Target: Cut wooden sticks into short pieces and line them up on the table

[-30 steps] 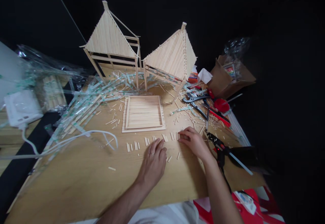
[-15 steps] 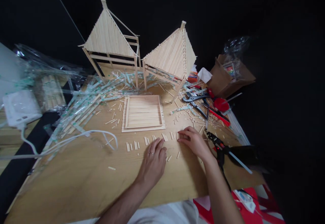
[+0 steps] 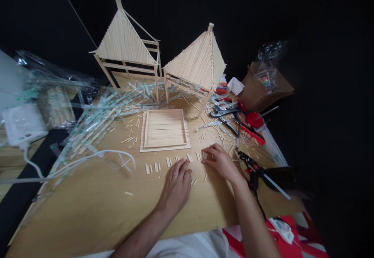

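Short sticks [image 3: 157,167] are lying on the desk [image 3: 96,211] in small groups, forming a row in front of the flat wooden panel [image 3: 165,129]. The left hand [image 3: 177,184] is resting palm down over the middle of the row, its fingers bending loosely and its fingertips reaching the groups there. Its underside is facing away from view — whether the left grip is released or grasping a stick, one cannot tell.

The right hand [image 3: 220,162] is working at the right end of the row. Its thumb and forefinger are standing apart, with short sticks showing between their tips; whether this grip is clenching on them, one cannot tell. A few loose sticks are lying between the two hands, nearer the person.

The panel is lying flat, its raised strips forming a frame on top. Behind it, two roofed stick models are standing on legs: the left model [image 3: 124,37] and the right model [image 3: 198,63]. Plastic wrappers [image 3: 102,121] are spreading to the left of the panel, and a white cable [image 3: 111,152] is curving below them.

Pliers [image 3: 223,113] are lying among stick scraps to the right — the glue gun [image 3: 253,172] is resting nearer the right forearm, beside the right hand.
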The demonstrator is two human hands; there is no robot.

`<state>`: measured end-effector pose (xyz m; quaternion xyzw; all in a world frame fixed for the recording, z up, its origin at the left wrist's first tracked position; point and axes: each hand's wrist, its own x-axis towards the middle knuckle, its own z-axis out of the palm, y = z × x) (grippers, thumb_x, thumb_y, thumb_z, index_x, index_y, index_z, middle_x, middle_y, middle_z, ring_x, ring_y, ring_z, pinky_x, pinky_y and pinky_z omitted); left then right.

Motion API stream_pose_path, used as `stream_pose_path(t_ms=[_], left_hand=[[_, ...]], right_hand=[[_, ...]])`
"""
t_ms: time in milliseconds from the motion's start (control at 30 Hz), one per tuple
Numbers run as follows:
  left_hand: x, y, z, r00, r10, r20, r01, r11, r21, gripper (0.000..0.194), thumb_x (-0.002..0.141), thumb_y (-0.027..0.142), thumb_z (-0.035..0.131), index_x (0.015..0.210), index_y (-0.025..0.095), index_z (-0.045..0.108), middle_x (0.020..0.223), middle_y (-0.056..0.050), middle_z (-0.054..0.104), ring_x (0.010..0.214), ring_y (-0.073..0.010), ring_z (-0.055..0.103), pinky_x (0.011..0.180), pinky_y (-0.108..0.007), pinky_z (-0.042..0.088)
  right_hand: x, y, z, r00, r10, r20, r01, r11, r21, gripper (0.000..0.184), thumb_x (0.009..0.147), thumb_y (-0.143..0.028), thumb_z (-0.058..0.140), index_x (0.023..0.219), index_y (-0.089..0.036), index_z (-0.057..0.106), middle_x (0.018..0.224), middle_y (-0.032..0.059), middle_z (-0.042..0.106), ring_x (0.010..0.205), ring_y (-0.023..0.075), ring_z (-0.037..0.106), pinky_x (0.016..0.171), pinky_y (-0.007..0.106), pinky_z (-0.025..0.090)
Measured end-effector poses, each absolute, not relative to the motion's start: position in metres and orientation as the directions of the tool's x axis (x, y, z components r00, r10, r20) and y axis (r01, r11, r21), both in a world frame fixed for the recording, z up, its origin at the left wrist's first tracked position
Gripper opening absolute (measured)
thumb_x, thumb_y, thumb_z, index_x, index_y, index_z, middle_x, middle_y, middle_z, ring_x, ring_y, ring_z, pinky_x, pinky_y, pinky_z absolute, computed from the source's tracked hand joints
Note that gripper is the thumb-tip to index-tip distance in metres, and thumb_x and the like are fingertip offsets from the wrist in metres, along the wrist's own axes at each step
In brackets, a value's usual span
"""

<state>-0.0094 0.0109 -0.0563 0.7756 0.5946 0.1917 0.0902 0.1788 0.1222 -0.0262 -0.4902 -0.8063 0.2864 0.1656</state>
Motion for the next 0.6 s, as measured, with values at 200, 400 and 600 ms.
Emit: stream_pose_path(t_ms=[200, 400, 600], left_hand=[[-0.01, 0.01, -0.058, 0.23, 0.955, 0.187, 0.887, -0.285, 0.363, 0.021, 0.086, 0.013, 0.044, 0.103, 0.015, 0.057, 0.136, -0.011, 0.046, 0.13, -0.028, 0.033, 0.107, -0.048, 0.031], [-0.011, 0.01, -0.058, 0.229, 0.955, 0.189, 0.89, -0.284, 0.357, 0.02, 0.086, 0.014, 0.045, 0.102, 0.015, 0.057, 0.135, -0.011, 0.047, 0.13, -0.0274, 0.033, 0.106, -0.047, 0.031], [-0.011, 0.011, -0.056, 0.233, 0.953, 0.193, 0.886, -0.29, 0.363, 0.021, 0.087, 0.014, 0.042, 0.101, 0.015, 0.057, 0.135, -0.011, 0.047, 0.13, -0.0276, 0.033, 0.107, -0.047, 0.031]], right_hand=[[0.179, 0.123, -0.027, -0.476, 0.879, -0.024, 0.689, 0.355, -0.632, 0.033, 0.074, -0.025, 0.07, 0.106, -0.025, 0.064, 0.093, 0.0038, 0.056, 0.09, 0.0196, 0.054, 0.08, 0.032, 0.044], [0.187, 0.123, -0.021, -0.449, 0.894, -0.015, 0.708, 0.345, -0.617, 0.038, 0.072, -0.027, 0.071, 0.11, -0.025, 0.063, 0.095, 0.0042, 0.057, 0.09, 0.0199, 0.055, 0.08, 0.032, 0.045], [0.195, 0.121, -0.016, -0.462, 0.886, -0.043, 0.735, 0.355, -0.578, 0.026, 0.077, -0.02, 0.064, 0.103, -0.025, 0.066, 0.094, 0.0039, 0.057, 0.091, 0.019, 0.055, 0.081, 0.031, 0.044]])
